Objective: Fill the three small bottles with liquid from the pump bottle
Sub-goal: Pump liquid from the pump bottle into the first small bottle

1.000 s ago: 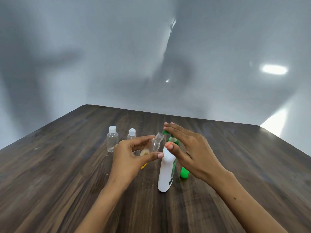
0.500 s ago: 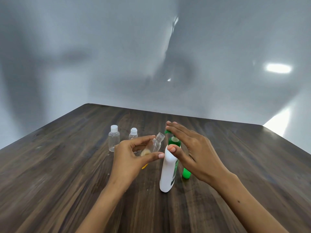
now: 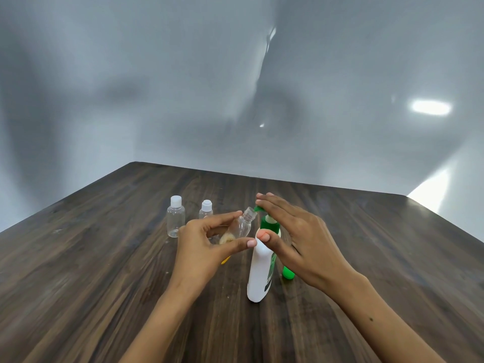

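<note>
Your left hand [image 3: 207,247] pinches the tilted open small bottle [image 3: 242,225] at the pump bottle [image 3: 262,268] spout; your right hand [image 3: 296,237] lies spread, fingers straight, on the pump head.

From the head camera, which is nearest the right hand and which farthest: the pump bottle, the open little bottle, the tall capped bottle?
1. Pump bottle: under the right hand, touched.
2. Open little bottle: just left, held by the left hand.
3. Tall capped bottle: far left, standing alone.
</note>
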A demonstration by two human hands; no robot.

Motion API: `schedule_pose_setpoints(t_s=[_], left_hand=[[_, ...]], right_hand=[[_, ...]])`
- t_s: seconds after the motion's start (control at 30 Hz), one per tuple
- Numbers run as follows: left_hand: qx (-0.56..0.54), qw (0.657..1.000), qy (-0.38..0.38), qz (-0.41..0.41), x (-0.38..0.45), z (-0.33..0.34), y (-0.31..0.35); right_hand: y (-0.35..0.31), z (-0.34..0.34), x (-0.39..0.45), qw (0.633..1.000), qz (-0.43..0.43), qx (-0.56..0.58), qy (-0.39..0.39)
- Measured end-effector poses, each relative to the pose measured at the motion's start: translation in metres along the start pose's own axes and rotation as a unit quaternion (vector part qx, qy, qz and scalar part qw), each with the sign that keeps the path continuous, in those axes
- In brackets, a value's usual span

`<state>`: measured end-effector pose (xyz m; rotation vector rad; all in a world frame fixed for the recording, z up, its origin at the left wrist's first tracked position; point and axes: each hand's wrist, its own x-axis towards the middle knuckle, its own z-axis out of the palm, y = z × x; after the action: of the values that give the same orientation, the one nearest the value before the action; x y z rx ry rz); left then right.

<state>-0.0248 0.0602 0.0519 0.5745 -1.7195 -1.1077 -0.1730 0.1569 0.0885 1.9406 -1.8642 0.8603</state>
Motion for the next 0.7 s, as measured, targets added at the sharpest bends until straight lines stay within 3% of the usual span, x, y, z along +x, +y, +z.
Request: schedule_pose_setpoints(t_s=[0.7], left_hand=[[-0.005,1.0,-0.001,-0.009,0.0001,0.0016,-0.0038]], right_hand=[[0.0022,0.0047,0.0021,1.0,-0.005,0.011,0.019]])
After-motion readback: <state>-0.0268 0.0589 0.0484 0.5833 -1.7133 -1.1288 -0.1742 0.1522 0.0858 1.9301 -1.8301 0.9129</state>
